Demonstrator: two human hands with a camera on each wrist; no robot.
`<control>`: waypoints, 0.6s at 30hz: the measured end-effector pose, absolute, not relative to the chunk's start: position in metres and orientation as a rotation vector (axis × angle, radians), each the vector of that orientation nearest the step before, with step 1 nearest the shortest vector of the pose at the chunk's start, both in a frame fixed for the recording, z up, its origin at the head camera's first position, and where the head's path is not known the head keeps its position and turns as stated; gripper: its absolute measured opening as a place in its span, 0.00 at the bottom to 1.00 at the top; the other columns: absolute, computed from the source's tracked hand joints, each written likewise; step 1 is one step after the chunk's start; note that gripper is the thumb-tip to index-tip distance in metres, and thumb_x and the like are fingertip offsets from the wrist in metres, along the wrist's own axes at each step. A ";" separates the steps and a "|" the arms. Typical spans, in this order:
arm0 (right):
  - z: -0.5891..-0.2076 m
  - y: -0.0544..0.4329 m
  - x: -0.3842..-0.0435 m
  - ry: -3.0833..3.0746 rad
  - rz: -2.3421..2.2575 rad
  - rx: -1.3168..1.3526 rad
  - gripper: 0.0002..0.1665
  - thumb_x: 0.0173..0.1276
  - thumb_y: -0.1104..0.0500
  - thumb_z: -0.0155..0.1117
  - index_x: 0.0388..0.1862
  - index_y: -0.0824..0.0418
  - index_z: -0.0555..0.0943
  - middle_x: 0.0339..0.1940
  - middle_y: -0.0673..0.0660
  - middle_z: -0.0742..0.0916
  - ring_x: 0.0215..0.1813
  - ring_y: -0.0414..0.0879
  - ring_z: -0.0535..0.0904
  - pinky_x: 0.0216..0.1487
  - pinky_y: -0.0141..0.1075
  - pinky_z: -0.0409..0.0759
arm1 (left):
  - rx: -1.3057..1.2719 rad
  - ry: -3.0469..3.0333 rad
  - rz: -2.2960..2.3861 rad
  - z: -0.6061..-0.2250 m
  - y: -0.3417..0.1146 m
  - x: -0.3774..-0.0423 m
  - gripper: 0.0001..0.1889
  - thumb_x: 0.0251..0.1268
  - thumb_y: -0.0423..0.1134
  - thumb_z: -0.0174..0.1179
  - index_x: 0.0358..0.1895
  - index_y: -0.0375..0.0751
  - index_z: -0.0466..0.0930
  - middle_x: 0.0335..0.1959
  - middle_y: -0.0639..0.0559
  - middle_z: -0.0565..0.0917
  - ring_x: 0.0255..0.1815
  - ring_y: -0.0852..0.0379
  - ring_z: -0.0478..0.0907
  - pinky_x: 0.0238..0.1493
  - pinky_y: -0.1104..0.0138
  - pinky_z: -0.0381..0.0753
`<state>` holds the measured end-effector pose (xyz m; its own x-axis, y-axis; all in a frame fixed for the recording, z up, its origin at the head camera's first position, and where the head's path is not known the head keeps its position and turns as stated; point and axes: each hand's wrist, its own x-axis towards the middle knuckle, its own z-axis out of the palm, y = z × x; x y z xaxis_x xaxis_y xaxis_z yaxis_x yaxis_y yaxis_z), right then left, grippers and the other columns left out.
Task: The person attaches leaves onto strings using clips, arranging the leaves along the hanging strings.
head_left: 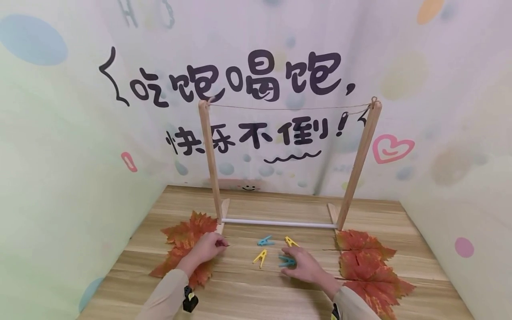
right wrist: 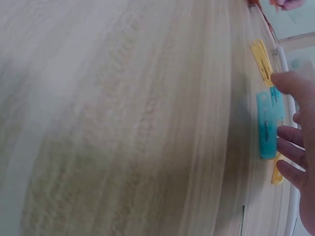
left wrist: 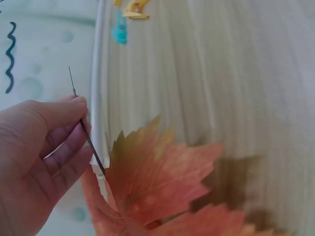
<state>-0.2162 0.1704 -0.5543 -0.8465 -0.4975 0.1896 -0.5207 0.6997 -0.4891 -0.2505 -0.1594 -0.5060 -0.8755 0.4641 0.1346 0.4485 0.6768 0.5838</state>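
In the left wrist view, my left hand [left wrist: 42, 152] pinches the thin dark stem [left wrist: 87, 132] of a red-orange maple leaf [left wrist: 157, 172] between thumb and fingers. The head view has that hand at the left pile of leaves [head_left: 180, 238]. My right hand [head_left: 306, 266] hovers around a blue clothespin [head_left: 286, 261] on the table, with thumb and fingers spread apart. Its fingertips are right at the edge of that clothespin [right wrist: 267, 130] in the right wrist view. Another blue clothespin [head_left: 266, 241] and two yellow clothespins [head_left: 260, 258] lie close by.
Behind the clothespins stands a wooden frame with two posts [head_left: 360, 164], a string [head_left: 280, 108] tied between their tops and a white rod [head_left: 280, 223] low down. More maple leaves [head_left: 368, 266] lie at the right on the wooden table [head_left: 248, 298]. A printed wall cloth [head_left: 260, 26] closes the back.
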 end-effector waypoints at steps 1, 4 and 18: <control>-0.555 0.170 -0.216 -2.866 0.832 0.855 0.33 0.51 0.49 0.69 0.53 0.67 0.75 0.48 0.58 0.81 0.48 0.49 0.77 0.49 0.44 0.75 | 0.770 2.857 0.979 -0.504 -0.159 -0.251 0.02 0.52 0.29 0.63 0.30 0.33 0.82 0.24 0.55 0.80 0.26 0.63 0.74 0.28 0.72 0.75; -0.558 0.169 -0.216 -2.873 0.810 0.861 0.31 0.52 0.51 0.69 0.51 0.67 0.76 0.48 0.57 0.81 0.48 0.48 0.76 0.49 0.43 0.75 | 0.757 2.873 0.962 -0.498 -0.158 -0.252 0.02 0.52 0.29 0.63 0.30 0.35 0.83 0.24 0.55 0.80 0.25 0.63 0.73 0.27 0.72 0.75; -0.568 0.164 -0.219 -2.824 0.754 0.838 0.27 0.51 0.54 0.70 0.49 0.65 0.78 0.43 0.55 0.80 0.44 0.46 0.76 0.45 0.40 0.76 | 0.806 2.863 1.156 -0.468 -0.159 -0.257 0.02 0.54 0.28 0.61 0.29 0.31 0.81 0.23 0.52 0.80 0.26 0.62 0.75 0.27 0.73 0.75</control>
<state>-0.2190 0.1637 -0.5675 -0.8433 -0.4856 0.2303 -0.5358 0.7258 -0.4315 -0.2574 -0.1588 -0.4680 -0.8713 0.4348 0.2275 0.4709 0.6101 0.6373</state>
